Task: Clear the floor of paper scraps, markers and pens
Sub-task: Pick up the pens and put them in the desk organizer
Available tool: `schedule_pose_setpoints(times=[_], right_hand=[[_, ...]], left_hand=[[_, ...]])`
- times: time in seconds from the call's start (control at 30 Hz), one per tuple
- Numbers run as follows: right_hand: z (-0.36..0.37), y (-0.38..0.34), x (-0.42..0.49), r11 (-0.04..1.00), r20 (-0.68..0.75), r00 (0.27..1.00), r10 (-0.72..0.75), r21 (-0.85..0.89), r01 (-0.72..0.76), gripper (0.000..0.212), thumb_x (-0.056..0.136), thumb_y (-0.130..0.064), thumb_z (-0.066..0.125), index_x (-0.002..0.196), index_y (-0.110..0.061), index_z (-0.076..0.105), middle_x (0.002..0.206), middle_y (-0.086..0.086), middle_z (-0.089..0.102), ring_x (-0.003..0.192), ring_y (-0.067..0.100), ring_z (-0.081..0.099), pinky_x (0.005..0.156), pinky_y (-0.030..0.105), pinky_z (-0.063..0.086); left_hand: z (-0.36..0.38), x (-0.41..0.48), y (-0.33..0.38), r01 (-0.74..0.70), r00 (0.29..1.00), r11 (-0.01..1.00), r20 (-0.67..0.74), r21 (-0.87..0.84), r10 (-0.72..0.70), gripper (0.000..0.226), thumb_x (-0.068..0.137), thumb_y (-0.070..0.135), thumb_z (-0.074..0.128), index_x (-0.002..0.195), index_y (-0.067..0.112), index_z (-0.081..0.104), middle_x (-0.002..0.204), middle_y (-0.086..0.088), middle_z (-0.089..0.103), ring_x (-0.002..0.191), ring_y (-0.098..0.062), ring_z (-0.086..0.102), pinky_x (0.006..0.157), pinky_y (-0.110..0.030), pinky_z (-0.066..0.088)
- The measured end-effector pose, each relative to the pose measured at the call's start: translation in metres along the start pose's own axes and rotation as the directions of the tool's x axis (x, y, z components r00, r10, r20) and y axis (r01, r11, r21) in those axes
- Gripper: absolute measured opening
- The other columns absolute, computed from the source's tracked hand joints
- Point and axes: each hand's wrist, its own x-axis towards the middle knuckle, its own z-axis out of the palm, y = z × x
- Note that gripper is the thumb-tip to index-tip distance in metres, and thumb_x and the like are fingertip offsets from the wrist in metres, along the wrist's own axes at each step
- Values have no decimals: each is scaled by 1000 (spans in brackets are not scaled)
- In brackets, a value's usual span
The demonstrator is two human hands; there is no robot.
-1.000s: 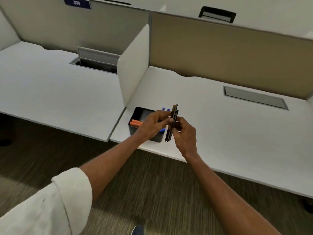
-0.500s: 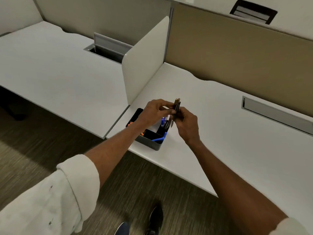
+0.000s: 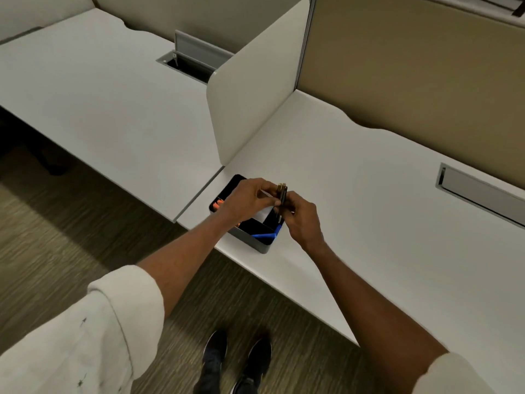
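Grey bin holds markers; fingers of left hand and right hand grip pens

Off-white sleeves, dark shoes
The left sleeve and right sleeve are off-white cloth, rolled into thick cuffs above bare forearms; the left one carries small dark specks. Lower down are dark trousers and dark shoes.

An open-plan office is indicated. White desks are separated by a white divider panel and backed by a beige partition. Cable hatches are recessed into the desktops; carpet is laid underfoot.
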Motion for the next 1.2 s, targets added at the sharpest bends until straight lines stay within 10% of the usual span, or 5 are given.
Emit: schedule_pose_setpoints(times=[0.27,0.93,1.2], right_hand=[[16,18,9,997,97,994,46,-72,-39,29,95,-17,64,124,-14,66,103,7,76,93,21,73,89,32,60],[-25,-11,-19,997,-87,994,-66,-44,63,28,97,-19,64,125,-16,66,119,-3,72,108,9,68,100,30,56],[-49,-35,-33,941,-124,991,-49,-338,5,45,106,-39,45,148,-25,45,157,-5,42,149,11,33,123,31,28]], left_hand=[[9,-1,-25,30,1000,997,8,67,-30,27,83,25,78,109,19,71,104,4,70,92,-10,71,90,-40,60],[5,-19,-8,-21,1000,983,22,181,18,41,98,35,59,136,24,57,133,3,64,125,-13,58,110,-37,48],[-8,-20,14,-156,983,876,-19,457,185,54,103,45,43,152,23,37,157,2,39,150,-15,30,121,-32,26]])
